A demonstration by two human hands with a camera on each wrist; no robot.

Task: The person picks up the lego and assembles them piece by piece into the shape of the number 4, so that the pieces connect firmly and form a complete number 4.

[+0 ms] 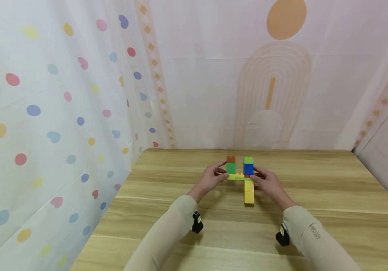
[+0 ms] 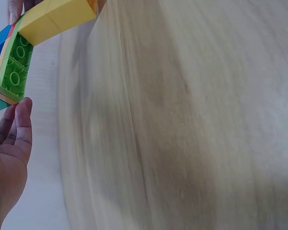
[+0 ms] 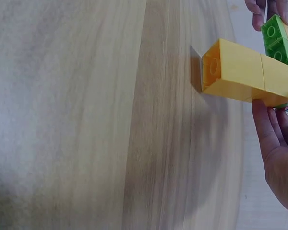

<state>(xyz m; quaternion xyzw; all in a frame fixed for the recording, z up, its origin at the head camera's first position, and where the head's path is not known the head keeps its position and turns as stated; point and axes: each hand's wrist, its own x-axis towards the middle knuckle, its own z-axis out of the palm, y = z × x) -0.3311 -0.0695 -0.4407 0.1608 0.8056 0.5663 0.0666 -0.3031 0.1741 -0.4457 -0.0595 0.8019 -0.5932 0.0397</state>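
A structure of toy building bricks is held between both hands. Its yellow column (image 1: 249,192) hangs under the right end of a light green layer (image 2: 14,79), and the column's hollow underside shows in the right wrist view. Above the left end are a green brick (image 1: 231,168) and a brown brick (image 1: 231,159). Over the right end sit a blue brick (image 1: 249,169) and a lime brick (image 1: 249,160). My left hand (image 1: 211,177) grips the structure's left end between thumb and fingers. With thumb and fingers, my right hand (image 1: 270,182) holds the right end near the column's top.
The wood-grain table (image 1: 167,169) stretches out around the hands. Behind it hangs a pale curtain (image 1: 200,94), and a dotted curtain (image 1: 58,150) runs along the left side. Small black devices (image 1: 197,223) are worn at both wrists.
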